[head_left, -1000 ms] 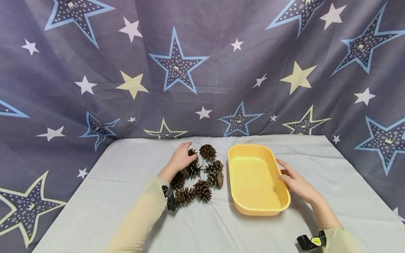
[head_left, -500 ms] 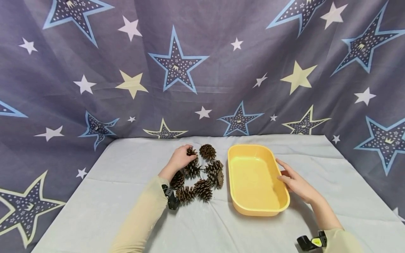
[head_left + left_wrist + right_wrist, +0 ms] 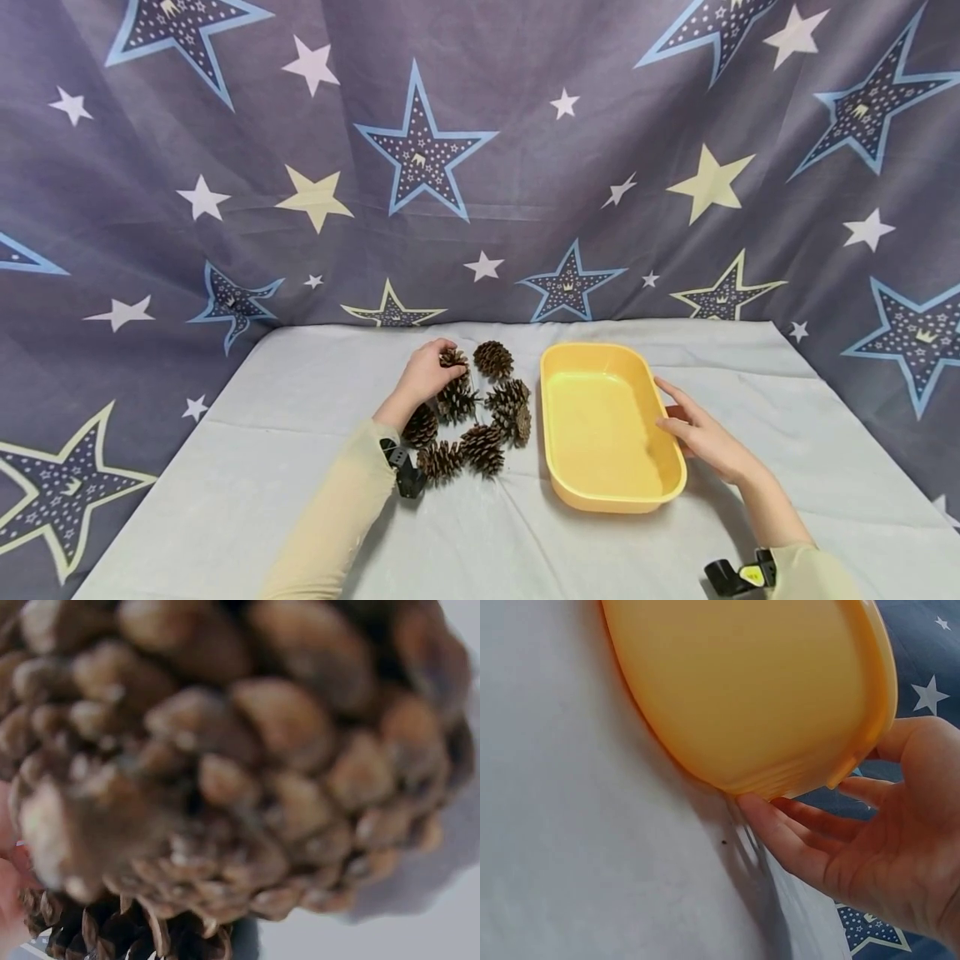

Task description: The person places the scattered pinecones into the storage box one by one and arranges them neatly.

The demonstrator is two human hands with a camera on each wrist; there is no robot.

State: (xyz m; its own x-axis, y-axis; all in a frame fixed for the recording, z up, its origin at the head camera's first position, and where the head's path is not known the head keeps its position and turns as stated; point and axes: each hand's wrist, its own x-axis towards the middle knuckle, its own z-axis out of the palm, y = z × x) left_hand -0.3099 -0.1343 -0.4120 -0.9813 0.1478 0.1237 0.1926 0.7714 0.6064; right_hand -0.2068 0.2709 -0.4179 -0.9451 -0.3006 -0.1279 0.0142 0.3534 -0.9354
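L hand (image 3: pixel 423 379) gripping 1 of 7 pine cones (image 3: pixel 452 359); R hand (image 3: pixel 701 433) open, touching 1 yellow tray (image 3: pixel 611 500)

Pale beige long sleeves (image 3: pixel 330 525), black wrist-strapped camera mounts (image 3: pixel 401 468) (right one yellow-labelled)

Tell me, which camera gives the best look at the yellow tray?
The head view: it shows the whole yellow tray, empty, beside the pine cones. The right wrist view shows only its outer wall at the right hand. The left wrist view misses it.
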